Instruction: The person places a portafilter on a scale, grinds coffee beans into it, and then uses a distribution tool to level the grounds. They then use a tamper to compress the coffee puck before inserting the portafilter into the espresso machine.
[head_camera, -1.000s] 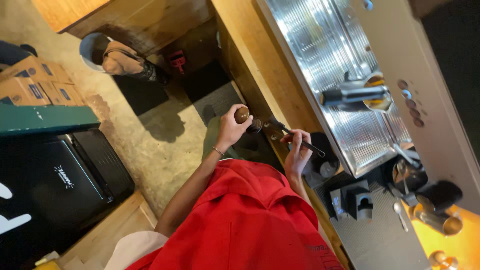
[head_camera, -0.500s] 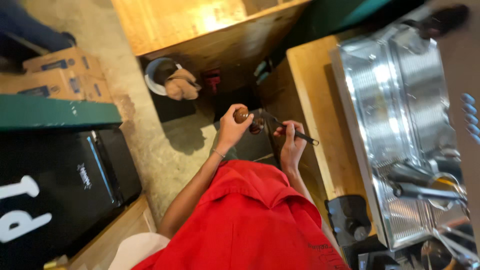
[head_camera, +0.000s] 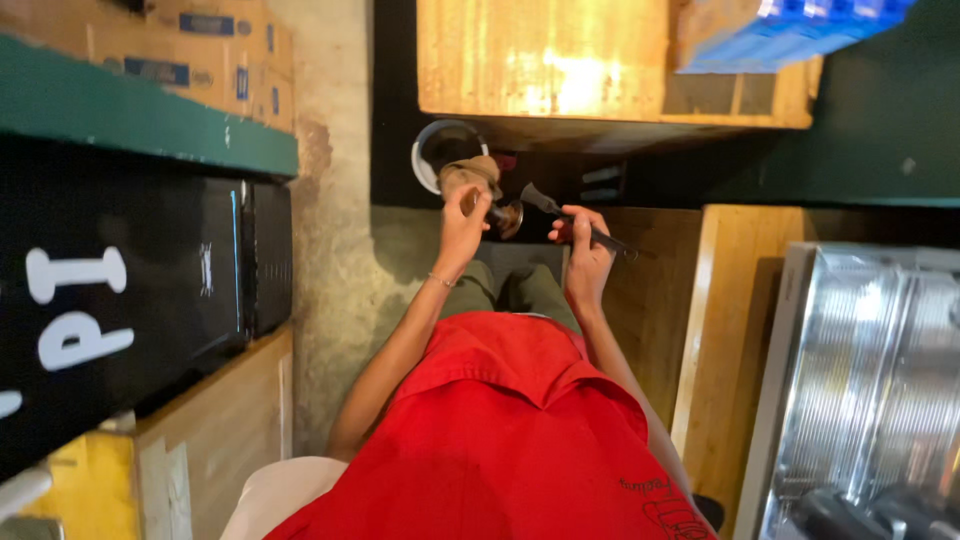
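Both hands (head_camera: 462, 222) around portafilter (head_camera: 507, 216)

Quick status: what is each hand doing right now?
Left hand: closed on the portafilter.
Right hand: closed on the dark brush.

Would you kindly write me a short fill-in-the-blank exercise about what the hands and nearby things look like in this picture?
1. The person wears a ____ apron.
2. The right hand grips a thin dark ____.
3. The left hand holds a small round filter holder above a ____ bin on the floor.
4. The wrist of the ____ hand carries a thin bracelet.

Missing words: red; brush; round; left
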